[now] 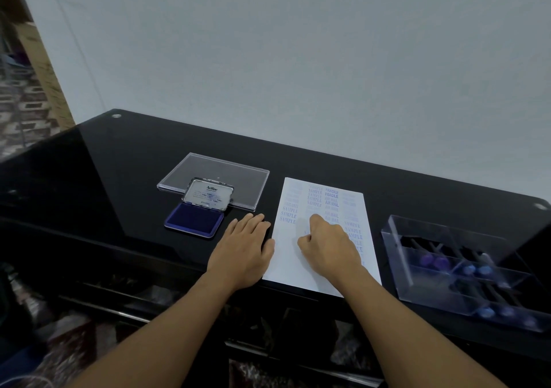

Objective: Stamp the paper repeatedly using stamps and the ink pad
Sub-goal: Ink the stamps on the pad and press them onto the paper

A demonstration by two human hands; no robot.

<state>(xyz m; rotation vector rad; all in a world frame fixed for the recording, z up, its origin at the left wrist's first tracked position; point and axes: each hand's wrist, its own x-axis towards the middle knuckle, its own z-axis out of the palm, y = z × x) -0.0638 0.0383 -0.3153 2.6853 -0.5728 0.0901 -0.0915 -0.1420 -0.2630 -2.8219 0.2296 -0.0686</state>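
White paper [290, 268] at centre frame, mid-press by the look of it.
Left hand [243, 250] flat on the black table [119, 178], fingers straight, thumb at the sheet's left edge. Right hand [328, 246] curled on the sheet among blue rows of SAMPLE, FRAGILE, AIR MAIL. Probably bearing down on a stamp, yet none visible beneath, so grip impossible to confirm. Ink pad [194, 219] open at centre left, stamp box [399, 256] at right. Next, likely: lift straight up, re-ink, press into the bare lower area.

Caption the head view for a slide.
Right hand, curled, rests on the stamped paper; left hand lies flat at its edge, beside the open ink pad.
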